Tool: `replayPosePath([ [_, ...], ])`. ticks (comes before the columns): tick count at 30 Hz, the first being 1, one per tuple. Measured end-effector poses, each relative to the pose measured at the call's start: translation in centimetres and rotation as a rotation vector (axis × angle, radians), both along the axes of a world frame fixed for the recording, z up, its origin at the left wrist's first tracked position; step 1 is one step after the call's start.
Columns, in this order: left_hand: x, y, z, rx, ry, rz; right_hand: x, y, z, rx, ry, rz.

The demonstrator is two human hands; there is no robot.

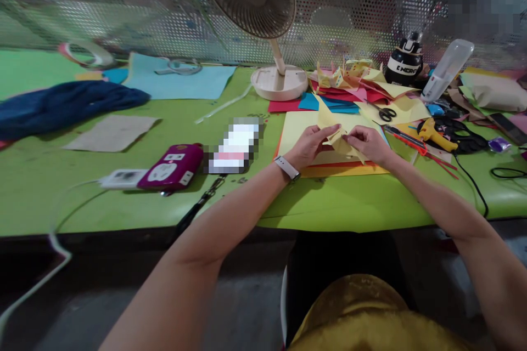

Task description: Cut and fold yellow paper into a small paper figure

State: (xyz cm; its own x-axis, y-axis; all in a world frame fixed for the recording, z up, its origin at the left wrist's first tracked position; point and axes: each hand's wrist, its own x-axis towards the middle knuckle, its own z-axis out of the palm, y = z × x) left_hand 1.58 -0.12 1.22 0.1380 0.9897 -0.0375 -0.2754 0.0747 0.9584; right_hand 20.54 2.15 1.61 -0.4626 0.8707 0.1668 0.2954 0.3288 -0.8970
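Observation:
Between my two hands is a pale yellow piece of folded paper [342,146], with pointed flaps sticking up and down. My left hand [309,145] pinches its left side between thumb and fingers; a watch with a pale strap [287,168] is on that wrist. On the right side, the fingers of my right hand [365,142] are closed on the same paper near its middle. Below the hands lies a stack of pale yellow sheets [296,134] with orange edges showing underneath. The exact folds under my fingertips are too small to make out.
A white fan [278,85] stands behind. Folded paper pieces [349,74], scissors [386,114], a box cutter [405,139], a yellow glue gun [436,134] and a black bottle [404,63] crowd the right. Leftward lie a phone [234,145], a purple power strip [172,167] and blue cloth [69,104].

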Motion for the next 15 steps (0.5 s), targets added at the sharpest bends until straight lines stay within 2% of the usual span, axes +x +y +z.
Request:
replayPosePath([
  [4,0.0,-0.2,0.1,0.015,0.064,0.049,-0.2,-0.5,0.2,-0.011,-0.010,0.001],
  [8,0.0,-0.2,0.4,-0.006,0.028,0.057,-0.4,-1.1,0.4,-0.231,0.015,0.116],
  [11,-0.1,-0.1,0.6,-0.021,0.010,0.050,-0.5,-1.4,0.7,-0.338,0.054,0.135],
  [15,-0.8,0.3,0.7,-0.034,0.035,0.038,0.0,-1.2,1.2,-0.344,0.041,0.200],
])
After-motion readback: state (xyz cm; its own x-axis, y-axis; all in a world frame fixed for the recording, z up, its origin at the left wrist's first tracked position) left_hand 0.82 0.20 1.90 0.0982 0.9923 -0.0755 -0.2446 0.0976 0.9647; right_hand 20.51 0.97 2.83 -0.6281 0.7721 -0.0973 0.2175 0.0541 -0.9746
